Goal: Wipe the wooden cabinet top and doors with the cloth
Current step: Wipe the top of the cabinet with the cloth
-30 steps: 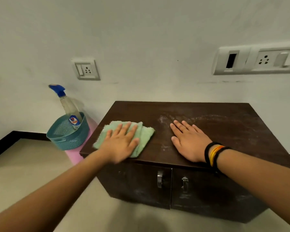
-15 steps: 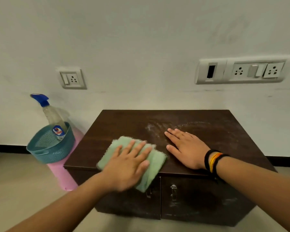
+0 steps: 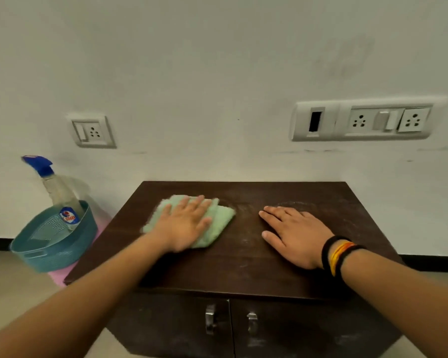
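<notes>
Item, far left: a teal basket (image 3: 52,244) standing on a pink stool (image 3: 60,276) beside the cabinet, with a spray bottle (image 3: 60,196) leaning inside it; on the wall above, a single socket plate (image 3: 92,131). Item, centre left: our left hand (image 3: 185,224), spread flat with fingers wide, pressing the folded green cloth (image 3: 219,220) onto the cabinet top (image 3: 243,270) on its left half, toward the back. Item, centre right: our right hand (image 3: 294,235), open and flat, palm down on the bare wood, holding nothing and well apart from the cloth; bands (image 3: 340,258) sit on that wrist. Item, right: a long switch panel (image 3: 362,120) on the wall. Item, below: two cabinet doors (image 3: 295,329) with metal handles (image 3: 210,321), closed. Condition: pale dusty smears show between the hands and around the right hand, and the doors look smudged too. We judge the top only partly wiped, its right half outstanding, and the doors not yet begun.
</notes>
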`<state>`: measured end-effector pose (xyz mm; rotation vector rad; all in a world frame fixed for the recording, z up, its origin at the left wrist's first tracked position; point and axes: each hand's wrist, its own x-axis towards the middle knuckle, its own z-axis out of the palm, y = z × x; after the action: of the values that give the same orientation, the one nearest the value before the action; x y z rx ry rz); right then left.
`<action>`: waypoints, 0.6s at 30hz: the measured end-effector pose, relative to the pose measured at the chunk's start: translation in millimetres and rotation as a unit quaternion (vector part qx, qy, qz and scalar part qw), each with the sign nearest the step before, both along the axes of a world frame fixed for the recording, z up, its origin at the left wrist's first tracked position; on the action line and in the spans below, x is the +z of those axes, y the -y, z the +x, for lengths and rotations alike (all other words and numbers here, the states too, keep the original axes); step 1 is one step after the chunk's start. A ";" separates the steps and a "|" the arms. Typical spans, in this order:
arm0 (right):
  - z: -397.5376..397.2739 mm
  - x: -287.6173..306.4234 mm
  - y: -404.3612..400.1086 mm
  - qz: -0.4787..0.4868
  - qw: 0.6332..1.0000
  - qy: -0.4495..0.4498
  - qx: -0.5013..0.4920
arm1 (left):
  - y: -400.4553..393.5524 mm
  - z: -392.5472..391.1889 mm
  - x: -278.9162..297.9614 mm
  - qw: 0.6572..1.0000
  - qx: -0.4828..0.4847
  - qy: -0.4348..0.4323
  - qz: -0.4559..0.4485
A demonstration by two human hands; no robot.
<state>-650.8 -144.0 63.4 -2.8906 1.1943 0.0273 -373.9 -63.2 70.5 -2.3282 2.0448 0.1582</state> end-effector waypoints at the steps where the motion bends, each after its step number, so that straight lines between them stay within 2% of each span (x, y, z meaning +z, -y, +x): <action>1: -10.5 1.8 5.4 -0.013 1.000 -0.018 -0.001 | -7.5 14.0 -5.6 1.000 0.023 0.006 -0.003; 2: -21.4 3.7 10.8 -0.026 0.999 -0.036 -0.004 | -21.8 16.3 -15.5 0.999 0.026 0.016 -0.013; 4: -38.1 7.1 18.8 -0.026 0.998 -0.048 -0.034 | -42.9 -16.3 -30.3 0.999 -0.039 0.005 -0.021; 6: -40.0 6.8 19.5 -0.027 0.998 -0.040 -0.050 | -27.2 -53.2 -38.7 0.992 -0.123 -0.032 -0.013; 7: -38.6 6.9 18.7 -0.029 0.997 -0.039 -0.052 | -5.8 -62.9 -31.2 0.991 -0.129 -0.035 -0.012; 9: -40.5 8.3 15.1 -0.023 0.997 -0.044 -0.051 | 37.5 -53.5 -2.9 0.997 -0.065 -0.029 0.005; 10: -43.3 8.5 13.7 -0.021 0.998 -0.048 -0.047 | 47.3 -35.3 6.7 1.000 -0.003 -0.024 0.011; 12: -57.7 6.8 14.2 -0.024 0.997 -0.057 -0.044 | 36.9 -7.8 -2.3 0.996 0.089 -0.012 0.013; 13: -64.5 6.1 15.4 -0.022 0.997 -0.052 -0.051 | 21.9 -11.4 -13.4 0.996 0.084 -0.001 0.007; 16: -71.0 5.6 17.6 -0.012 0.997 -0.034 -0.069 | 3.5 -76.9 -41.9 0.996 -0.085 -0.024 -0.011; 18: -67.5 7.2 18.7 -0.015 0.997 -0.034 -0.069 | 36.8 -101.5 -34.2 0.992 -0.123 -0.025 -0.016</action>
<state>-718.3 -162.7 70.6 -2.8452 1.4154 0.1071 -475.4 -100.0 36.2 -2.0847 2.3517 0.1779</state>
